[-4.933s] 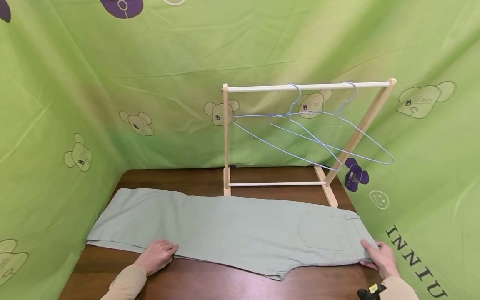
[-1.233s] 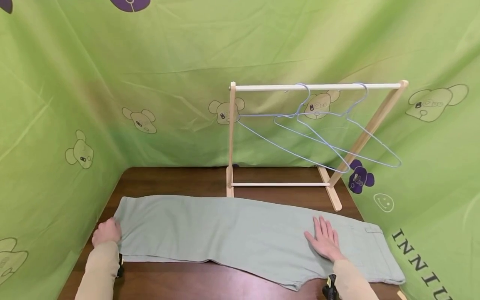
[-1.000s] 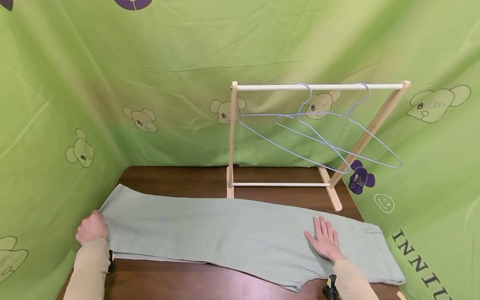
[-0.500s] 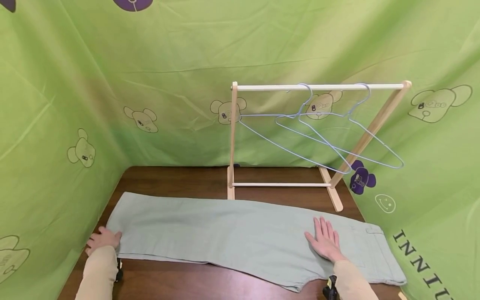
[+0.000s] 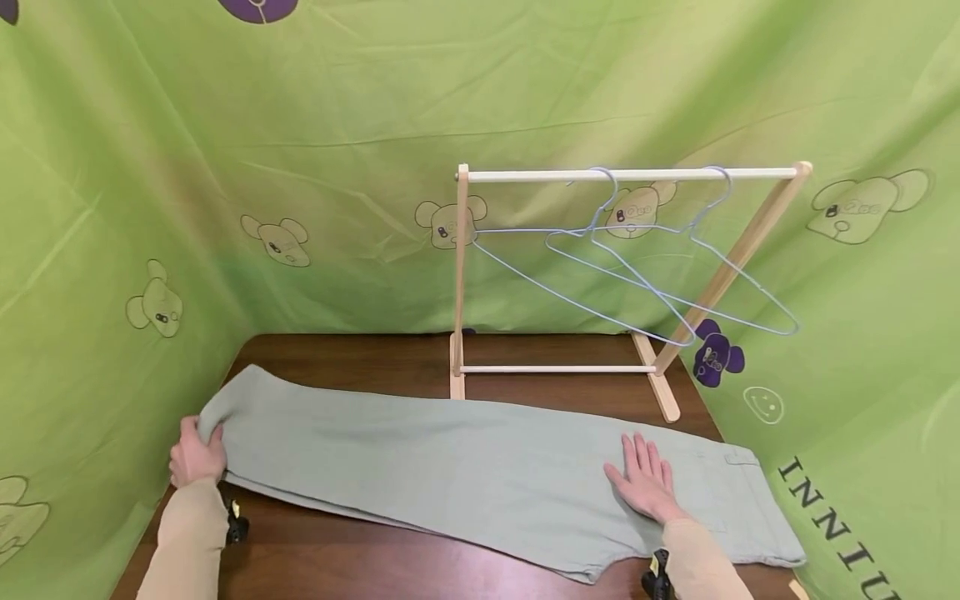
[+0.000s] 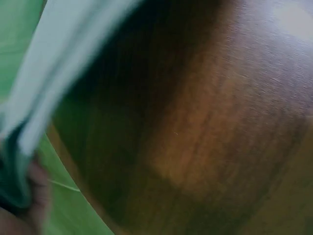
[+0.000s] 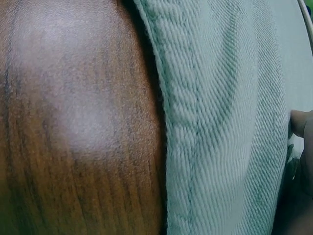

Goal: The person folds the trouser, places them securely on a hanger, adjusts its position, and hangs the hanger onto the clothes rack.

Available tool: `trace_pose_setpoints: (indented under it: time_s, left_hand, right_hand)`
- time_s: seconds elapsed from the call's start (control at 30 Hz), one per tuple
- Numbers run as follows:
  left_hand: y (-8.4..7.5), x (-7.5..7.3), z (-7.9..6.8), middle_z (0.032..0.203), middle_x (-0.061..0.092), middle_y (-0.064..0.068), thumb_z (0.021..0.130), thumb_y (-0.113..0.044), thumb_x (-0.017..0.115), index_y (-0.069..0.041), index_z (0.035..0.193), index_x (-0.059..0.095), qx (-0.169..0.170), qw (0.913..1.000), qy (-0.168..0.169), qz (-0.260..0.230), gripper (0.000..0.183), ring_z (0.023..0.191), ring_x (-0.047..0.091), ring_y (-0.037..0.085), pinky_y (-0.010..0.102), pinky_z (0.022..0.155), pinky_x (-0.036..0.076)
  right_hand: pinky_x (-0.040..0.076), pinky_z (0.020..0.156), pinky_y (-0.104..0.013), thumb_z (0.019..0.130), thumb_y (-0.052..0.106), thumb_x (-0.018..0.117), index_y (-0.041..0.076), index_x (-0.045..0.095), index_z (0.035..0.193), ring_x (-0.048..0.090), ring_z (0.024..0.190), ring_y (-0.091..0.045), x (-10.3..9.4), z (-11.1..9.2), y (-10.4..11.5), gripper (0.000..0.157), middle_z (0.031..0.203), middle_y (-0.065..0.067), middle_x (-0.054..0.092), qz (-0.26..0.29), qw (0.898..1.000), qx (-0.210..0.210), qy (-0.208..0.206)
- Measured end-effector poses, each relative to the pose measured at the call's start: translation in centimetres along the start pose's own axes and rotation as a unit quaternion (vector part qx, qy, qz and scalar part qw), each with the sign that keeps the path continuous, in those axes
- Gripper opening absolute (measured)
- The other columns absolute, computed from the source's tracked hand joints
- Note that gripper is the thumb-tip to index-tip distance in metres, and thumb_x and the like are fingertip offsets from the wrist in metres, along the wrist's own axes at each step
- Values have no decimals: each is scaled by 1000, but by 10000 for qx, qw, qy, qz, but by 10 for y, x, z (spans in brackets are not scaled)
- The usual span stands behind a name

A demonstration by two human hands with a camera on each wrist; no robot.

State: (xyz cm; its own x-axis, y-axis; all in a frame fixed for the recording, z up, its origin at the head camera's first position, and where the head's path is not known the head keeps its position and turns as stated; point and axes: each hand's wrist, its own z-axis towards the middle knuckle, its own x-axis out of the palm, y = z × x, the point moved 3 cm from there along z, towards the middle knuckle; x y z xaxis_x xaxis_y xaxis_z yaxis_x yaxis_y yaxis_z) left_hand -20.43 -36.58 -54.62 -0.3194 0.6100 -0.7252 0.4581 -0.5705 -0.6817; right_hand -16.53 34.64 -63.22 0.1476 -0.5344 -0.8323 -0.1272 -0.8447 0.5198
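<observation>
Pale green trousers (image 5: 420, 458), folded lengthwise, lie across the wooden table with the waistband at the right and the leg hems at the left. My left hand (image 5: 197, 454) grips the hem end, which is lifted and bent over between thumb and fingers. In the left wrist view the raised trouser cloth (image 6: 63, 58) slants up from the fingers, with table showing under it. Flat on the trousers below the waistband, my right hand (image 5: 645, 482) rests with its fingers spread. The right wrist view shows the stitched edge of the trousers (image 7: 210, 122) close up.
Behind the trousers stands a wooden rack (image 5: 459, 283) with a white top rail. Two thin lavender hangers (image 5: 600, 237) hang from it, overlapping. A green printed cloth (image 5: 337, 108) walls in the back and sides. Brown table (image 5: 375, 558) shows along the front.
My left hand opened on the hem end half a second ago, then took hold of it again and lifted it. Earlier, the right hand moved from the waistband onto the trousers and stayed there.
</observation>
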Motion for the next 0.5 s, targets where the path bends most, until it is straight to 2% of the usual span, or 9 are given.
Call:
trace_pose_setpoints:
  time_s: [0.07,0.1,0.2,0.27,0.33,0.43,0.5]
  left_hand:
    - [-4,-1,0,134,47,42,105,-37,43,-8,141,35,96,9994,-307,-130,47,118,46,66,72,87,40]
    - [-3,-1,1,136,47,41,105,-37,42,-7,142,34,128,9993,-332,-123,48,118,46,66,72,87,39]
    - [9,4,0,138,39,43,104,-34,40,1,143,29,18,9996,135,242,53,119,42,68,74,91,39]
    - [22,8,-2,137,32,46,101,-28,38,9,141,25,-74,9961,585,655,55,121,36,70,76,94,38]
    - [32,12,-6,133,28,49,97,-21,38,16,136,25,-113,9913,827,1014,55,123,31,71,77,96,36]
    - [40,15,-10,130,27,52,94,-15,38,20,130,29,-148,9904,647,1216,51,125,26,71,76,98,33]
    - [42,16,-11,125,29,52,93,-12,41,21,125,32,-148,9919,427,1189,48,122,30,71,75,95,37]
  right_hand:
    - [-4,114,-74,101,61,40,-8,15,155,-3,149,-57,2,1,-1,91,162,-35,3,-64,10000,-35,-39]
    - [-4,114,-74,101,60,40,-8,15,155,-3,149,-57,3,1,-2,91,162,-35,3,-75,10000,-37,-41]
    - [-5,114,-74,101,60,40,-8,14,155,-4,149,-57,2,0,-3,91,162,-35,2,-48,10000,-46,-53]
    - [-5,115,-74,101,59,40,-8,14,155,-4,149,-56,1,0,-3,90,162,-35,1,-43,10000,-42,-47]
    - [-5,115,-74,101,59,40,-8,14,156,-5,149,-56,0,-1,-2,90,163,-35,1,-28,10000,-39,-32]
    - [-6,115,-73,101,60,40,-8,13,156,-5,149,-56,-1,-2,-2,91,163,-35,0,-32,10000,-17,-3]
    - [-7,115,-73,100,63,39,-8,13,156,-6,149,-56,-1,-2,-2,94,162,-35,0,7,10000,1,25]
